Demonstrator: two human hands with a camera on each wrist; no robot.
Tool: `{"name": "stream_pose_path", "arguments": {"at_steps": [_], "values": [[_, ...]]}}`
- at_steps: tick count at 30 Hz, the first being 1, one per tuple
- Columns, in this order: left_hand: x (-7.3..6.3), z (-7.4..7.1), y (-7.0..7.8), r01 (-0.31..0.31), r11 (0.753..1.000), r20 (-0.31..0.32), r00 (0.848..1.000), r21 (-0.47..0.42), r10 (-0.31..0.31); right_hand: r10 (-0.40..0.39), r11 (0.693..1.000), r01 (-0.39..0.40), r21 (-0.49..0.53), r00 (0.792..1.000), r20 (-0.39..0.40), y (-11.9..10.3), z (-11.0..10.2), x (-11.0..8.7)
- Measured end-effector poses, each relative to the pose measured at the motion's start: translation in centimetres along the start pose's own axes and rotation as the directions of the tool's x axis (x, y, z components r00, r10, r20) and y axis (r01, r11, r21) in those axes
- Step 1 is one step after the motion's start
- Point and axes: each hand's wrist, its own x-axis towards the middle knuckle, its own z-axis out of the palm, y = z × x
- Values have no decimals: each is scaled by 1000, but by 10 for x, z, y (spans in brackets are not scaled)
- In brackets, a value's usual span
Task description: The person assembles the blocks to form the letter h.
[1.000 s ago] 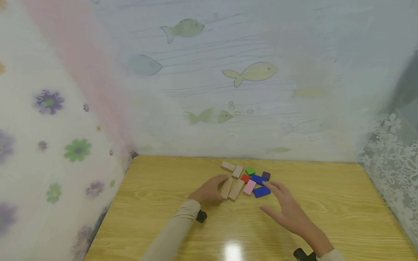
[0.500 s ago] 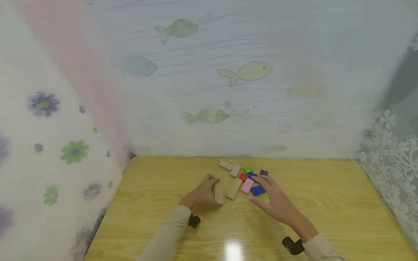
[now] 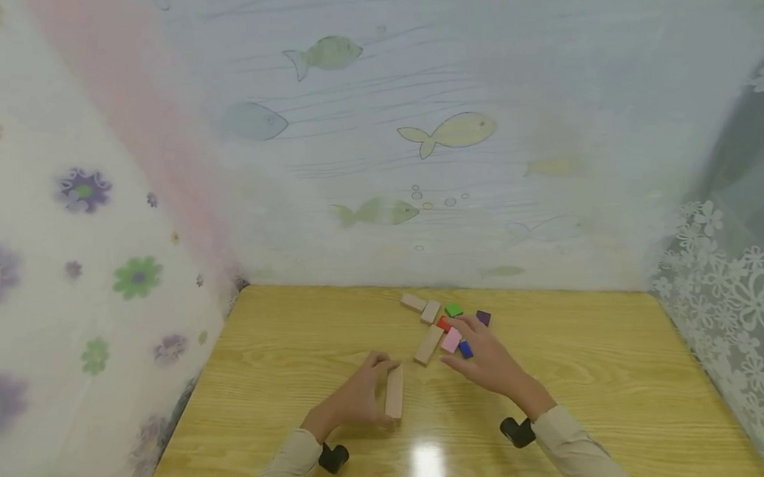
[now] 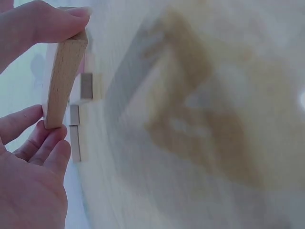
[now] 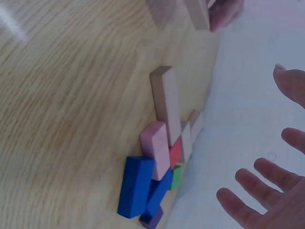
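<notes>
My left hand (image 3: pixel 354 393) pinches a plain wooden block (image 3: pixel 395 392) by its two ends, thumb at one end and fingers at the other. Seen from the left wrist, this block (image 4: pixel 65 78) is raised above the table and casts a shadow on it. With fingers spread, my right hand (image 3: pixel 489 360) hovers over the cluster of blocks and holds nothing. Under and beside it lie a pink block (image 5: pixel 156 145), a blue block (image 5: pixel 136 186), a second blue block (image 5: pixel 158 193) and a red block (image 5: pixel 175 153). Another long wooden block (image 3: pixel 428 345) lies between the hands.
Farther back are two smaller wooden blocks, one (image 3: pixel 414 302) left of the other (image 3: pixel 431 312), plus a green block (image 3: pixel 453 310) and a purple block (image 3: pixel 483 317). The wood-grain table (image 3: pixel 294 351) ends at a fish-patterned backdrop (image 3: pixel 334 161).
My left hand has lifted the wooden block out of the cluster and drawn it toward me. My right hand has shifted left over the colored blocks, staying spread.
</notes>
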Motion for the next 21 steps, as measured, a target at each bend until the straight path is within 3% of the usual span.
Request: {"name": "stream_pose_path", "arguments": {"at_steps": [5, 10, 15, 21], "values": [[-28, 8, 4, 0, 1000, 15, 1000, -16, 0, -29, 999, 28, 28, 999, 23, 3, 15, 9], [-52, 16, 12, 36, 999, 51, 998, -39, -34, 34, 999, -36, 37, 998, 57, 4, 28, 17], [-63, 23, 14, 6, 997, 37, 999, -77, -3, 91, 995, -94, 36, 993, 79, 8, 35, 21], [-69, 31, 14, -48, 999, 15, 999, -23, 49, 100, 995, -101, 4, 991, 92, 15, 40, 28]]}}
